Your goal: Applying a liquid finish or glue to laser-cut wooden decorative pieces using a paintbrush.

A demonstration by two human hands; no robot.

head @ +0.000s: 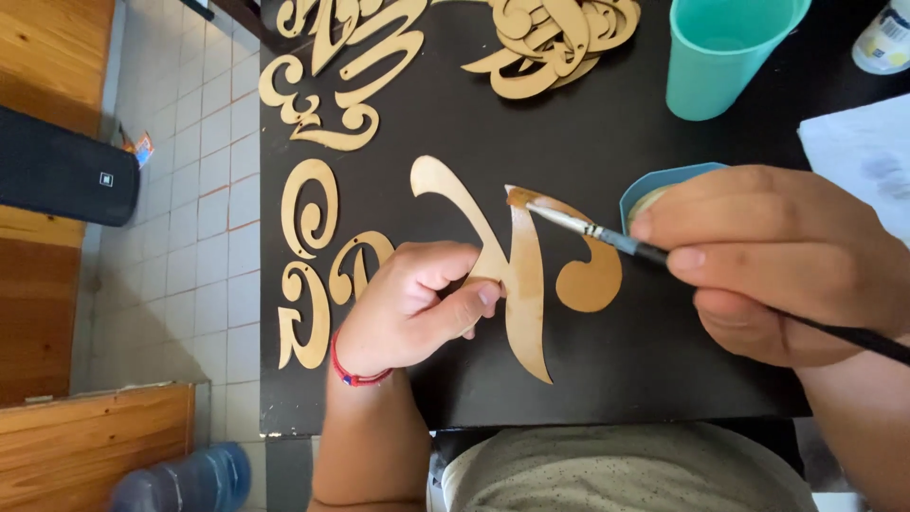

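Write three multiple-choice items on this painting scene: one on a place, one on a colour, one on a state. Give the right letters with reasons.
1. Where does the brush tip rest?
A. on the wooden cutout
B. in the cup
C. on the floor

2. What colour is the cup?
A. red
B. teal
C. yellow

3. What is the left hand doing?
A. pressing on the wooden cutout
B. lifting the cup
C. hanging off the table

Answers: 1 A, the bristles touch its upper end; 2 B, plainly teal; 3 A, thumb and fingers lie on its edge while the right hand grips the brush.
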